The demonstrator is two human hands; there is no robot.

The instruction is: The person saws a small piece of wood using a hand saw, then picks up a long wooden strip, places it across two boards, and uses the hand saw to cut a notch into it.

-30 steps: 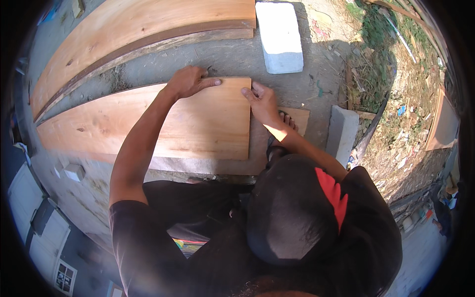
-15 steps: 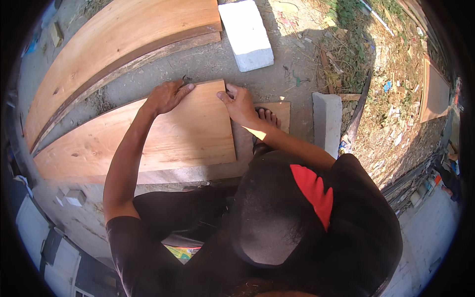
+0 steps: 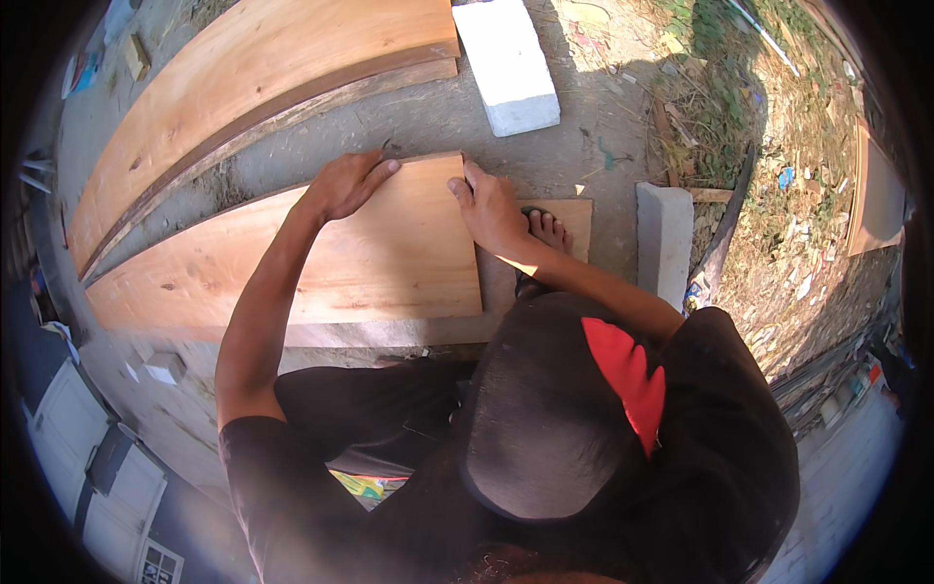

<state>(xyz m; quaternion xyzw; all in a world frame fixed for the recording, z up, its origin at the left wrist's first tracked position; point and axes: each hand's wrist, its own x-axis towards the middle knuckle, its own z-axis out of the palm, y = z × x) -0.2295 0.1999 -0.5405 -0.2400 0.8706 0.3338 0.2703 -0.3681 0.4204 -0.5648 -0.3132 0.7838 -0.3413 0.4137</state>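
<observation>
A long, light-brown wooden board lies in front of me, its right end cut square. My left hand grips its far edge, thumb on top and fingers curled over the edge, where they are partly hidden. A small dark piece shows just past those fingers; I cannot make out what it is. At the far right corner, my right hand holds the board's end, thumb on the upper face and the other fingers against the end. A smaller flat piece of wood lies under my foot, right of the board.
Another wide board lies beyond, upon a strip of wood. A white block stands at its right end, and a grey block is farther right. Dry grass and litter cover the right side. A small block lies at left.
The whole view has shifted, so the scene sits slightly farther right. Both hands keep nearly the same places on the board.
</observation>
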